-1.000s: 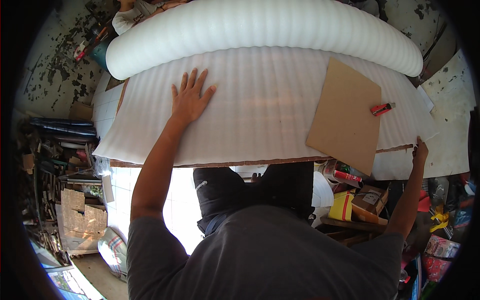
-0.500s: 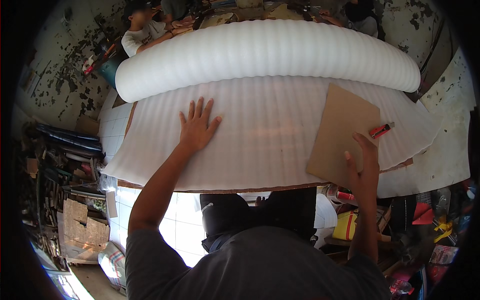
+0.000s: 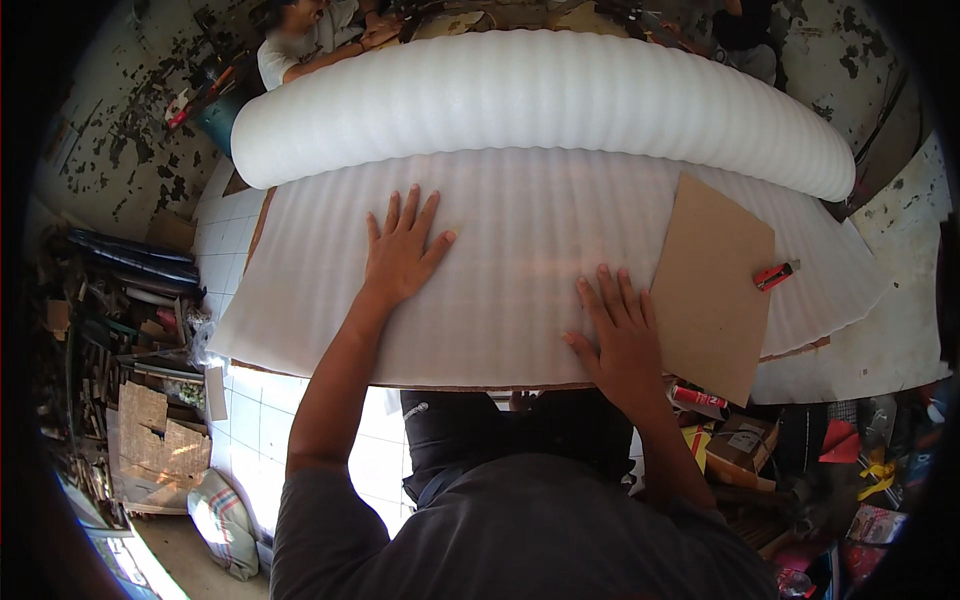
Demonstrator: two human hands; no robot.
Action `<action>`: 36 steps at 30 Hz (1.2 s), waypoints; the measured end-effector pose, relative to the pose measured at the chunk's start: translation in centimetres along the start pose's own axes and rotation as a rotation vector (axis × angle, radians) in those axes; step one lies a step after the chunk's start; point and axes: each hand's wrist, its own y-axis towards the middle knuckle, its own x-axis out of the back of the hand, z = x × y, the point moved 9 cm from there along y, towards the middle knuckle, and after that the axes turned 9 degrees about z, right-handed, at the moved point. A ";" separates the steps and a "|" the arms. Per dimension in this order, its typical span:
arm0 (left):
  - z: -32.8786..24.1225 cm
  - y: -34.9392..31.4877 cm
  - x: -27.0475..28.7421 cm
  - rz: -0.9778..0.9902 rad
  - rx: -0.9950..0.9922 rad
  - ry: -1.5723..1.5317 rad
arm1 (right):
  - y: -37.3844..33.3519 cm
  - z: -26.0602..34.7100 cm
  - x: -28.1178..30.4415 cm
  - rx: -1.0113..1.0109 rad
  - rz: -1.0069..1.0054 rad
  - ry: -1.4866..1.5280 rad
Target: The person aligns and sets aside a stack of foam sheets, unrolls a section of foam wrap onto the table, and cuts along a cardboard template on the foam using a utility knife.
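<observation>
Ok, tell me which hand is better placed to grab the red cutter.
Probably the right hand: it lies flat on the foam sheet beside the cardboard panel carrying the red cutter. The left hand rests farther away.

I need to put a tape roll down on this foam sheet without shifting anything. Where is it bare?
The foam sheet is bare between the left hand and right hand, and from the left hand out to the sheet's left edge. The right side is crowded: the cardboard panel and red cutter lie there. The foam roll blocks the far edge.
</observation>
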 end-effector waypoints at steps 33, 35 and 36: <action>-5.0 15.7 10.5 0.086 -0.252 -0.198 | -0.2 0.5 0.7 -0.001 -0.086 0.021; -5.4 16.1 11.6 -0.005 -0.246 -0.175 | -0.2 0.4 0.7 -0.007 -0.082 0.020; -5.4 16.4 12.4 -0.076 -0.215 -0.159 | -0.2 0.3 0.6 -0.010 -0.079 0.020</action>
